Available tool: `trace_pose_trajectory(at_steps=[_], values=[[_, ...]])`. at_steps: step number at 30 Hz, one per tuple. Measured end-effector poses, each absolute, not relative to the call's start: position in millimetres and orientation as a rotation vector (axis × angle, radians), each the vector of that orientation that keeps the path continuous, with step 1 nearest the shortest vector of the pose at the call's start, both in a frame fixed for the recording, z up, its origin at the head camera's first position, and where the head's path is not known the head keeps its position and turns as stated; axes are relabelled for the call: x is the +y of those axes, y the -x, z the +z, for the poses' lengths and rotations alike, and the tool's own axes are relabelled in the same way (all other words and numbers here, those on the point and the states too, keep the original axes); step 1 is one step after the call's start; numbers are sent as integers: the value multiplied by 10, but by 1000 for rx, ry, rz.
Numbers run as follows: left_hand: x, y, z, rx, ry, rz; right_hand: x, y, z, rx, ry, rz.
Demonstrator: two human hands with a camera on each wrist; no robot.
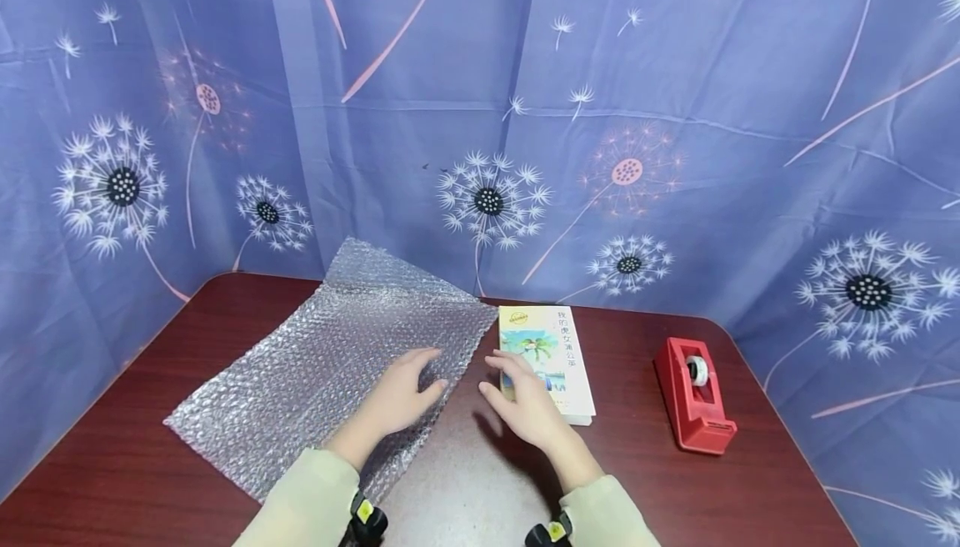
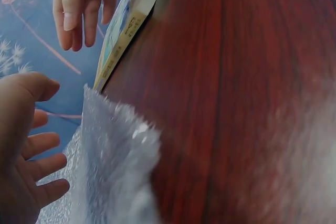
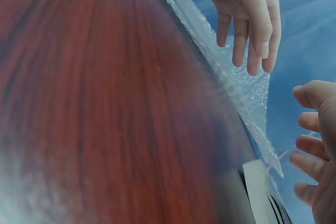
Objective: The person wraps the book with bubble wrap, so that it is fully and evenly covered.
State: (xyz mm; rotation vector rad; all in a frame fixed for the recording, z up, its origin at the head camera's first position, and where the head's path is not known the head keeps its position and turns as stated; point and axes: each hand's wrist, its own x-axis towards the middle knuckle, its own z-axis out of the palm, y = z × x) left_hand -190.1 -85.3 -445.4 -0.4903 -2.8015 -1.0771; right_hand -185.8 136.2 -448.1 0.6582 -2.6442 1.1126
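A sheet of bubble wrap lies over the left half of the table, its far corner propped up against the curtain. My left hand hovers over the sheet's right side, fingers loosely spread and holding nothing. To the right lies a book with an illustrated cover, close beside the wrap's far right corner. Held above the book's lower left part, my right hand has relaxed, parted fingers and nothing in them. Both wrist views show the two hands apart, with the book seen edge-on in the left one.
A red tape dispenser with a small roll of tape stands at the table's right. Behind the dark red wooden table hangs a blue curtain with a dandelion print.
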Motion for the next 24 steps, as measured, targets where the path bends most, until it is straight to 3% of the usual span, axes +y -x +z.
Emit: trace_pose_trajectory(at_steps=[24], values=[[-400,1915,-4565,-2713,592,-1186,1755,1859,-4529,-2501,-360,1124]])
